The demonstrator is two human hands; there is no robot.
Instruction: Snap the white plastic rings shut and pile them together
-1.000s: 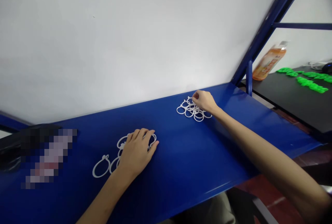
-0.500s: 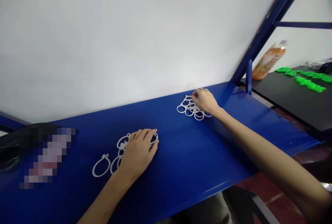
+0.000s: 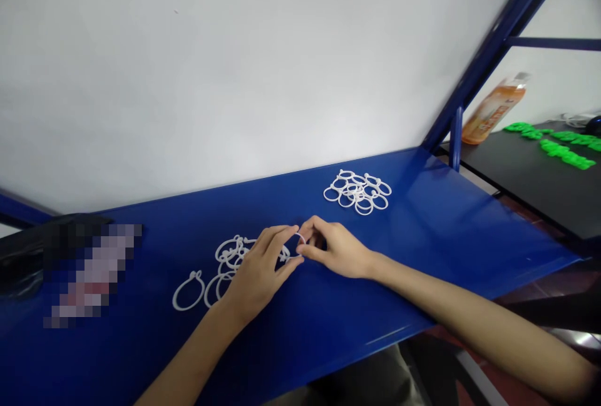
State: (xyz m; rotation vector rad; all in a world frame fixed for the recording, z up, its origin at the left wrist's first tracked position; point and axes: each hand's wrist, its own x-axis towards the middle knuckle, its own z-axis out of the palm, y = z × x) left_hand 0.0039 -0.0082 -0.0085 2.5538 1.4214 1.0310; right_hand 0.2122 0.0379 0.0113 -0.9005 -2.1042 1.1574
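Right hand (image 3: pixel 335 248) thumb and index pinch white ring (image 3: pixel 304 239); left hand (image 3: pixel 263 268) fingers parted around it, grip unclear. More white rings (image 3: pixel 188 309) on blue tabletop (image 3: pixel 328 331).

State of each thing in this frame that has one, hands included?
Held ring: partly hidden.
Left hand: curved at the held ring, grip unclear.
Right hand: pinching the held ring.
Leftmost ring: lying on the blue table.
Far rings: overlapping in a cluster.
Bottle: orange contents, leaning in the picture.

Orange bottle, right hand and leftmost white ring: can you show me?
Orange bottle (image 3: pixel 495 109): head view, middle of its body.
Right hand (image 3: pixel 344 249): head view, back of the hand.
Leftmost white ring (image 3: pixel 192 275): head view, small knob on its rim.
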